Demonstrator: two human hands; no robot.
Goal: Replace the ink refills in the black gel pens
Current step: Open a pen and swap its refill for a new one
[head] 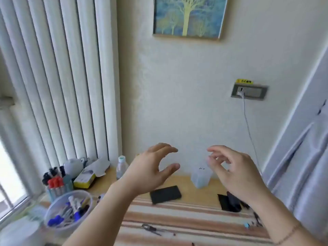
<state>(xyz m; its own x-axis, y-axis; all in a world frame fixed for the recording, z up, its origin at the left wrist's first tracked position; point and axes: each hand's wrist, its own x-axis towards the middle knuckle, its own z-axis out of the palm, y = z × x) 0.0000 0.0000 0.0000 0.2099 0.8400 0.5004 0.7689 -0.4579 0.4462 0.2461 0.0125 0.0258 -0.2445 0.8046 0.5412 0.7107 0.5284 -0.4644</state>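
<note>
Hovering both hands empty above the desk, I see no pen in either grip.

My left hand [150, 173] has fingers [166, 149] and thumb loosely curved with a wide gap, holding nothing; my right hand [236, 173] has relaxed, half-bent fingers [215, 158], also empty. Below them lie a black phone [166, 194] and a clear plastic box [201, 176] on the wooden desk [184, 181]. A dark pen part [150, 229] rests on the striped cloth [195, 219]; markers fill a bowl [68, 210] at left.
</note>
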